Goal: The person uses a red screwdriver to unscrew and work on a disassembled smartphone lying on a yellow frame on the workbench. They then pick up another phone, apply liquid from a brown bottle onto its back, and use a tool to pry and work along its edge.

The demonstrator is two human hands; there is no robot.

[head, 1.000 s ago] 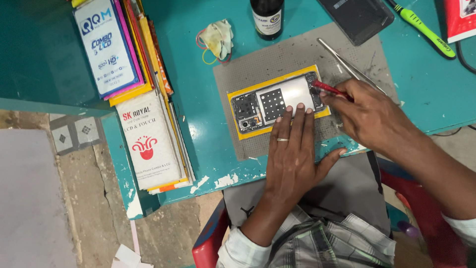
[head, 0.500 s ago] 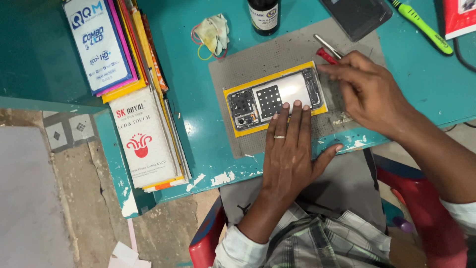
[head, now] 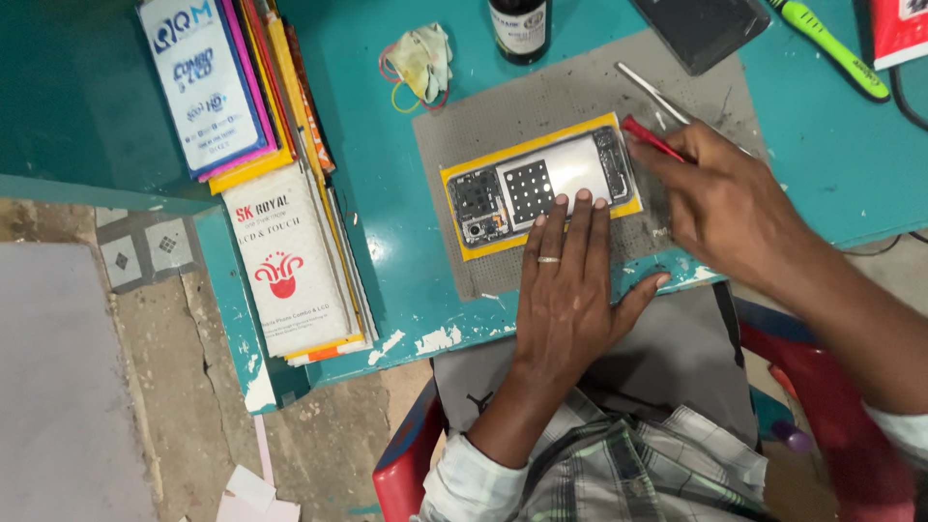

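Left hand [head: 565, 290] lies flat, fingers spread, fingertips pressing the opened phone [head: 541, 188]; right hand [head: 725, 208] just beside pinches a red tool [head: 650, 137].

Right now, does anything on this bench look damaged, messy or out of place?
The teal table has paint chipped white along its front edge. The opened phone lies tilted on the grey mat, its back off and its insides bare. A crumpled stained cloth sits beside the mat. Nothing looks spilled.
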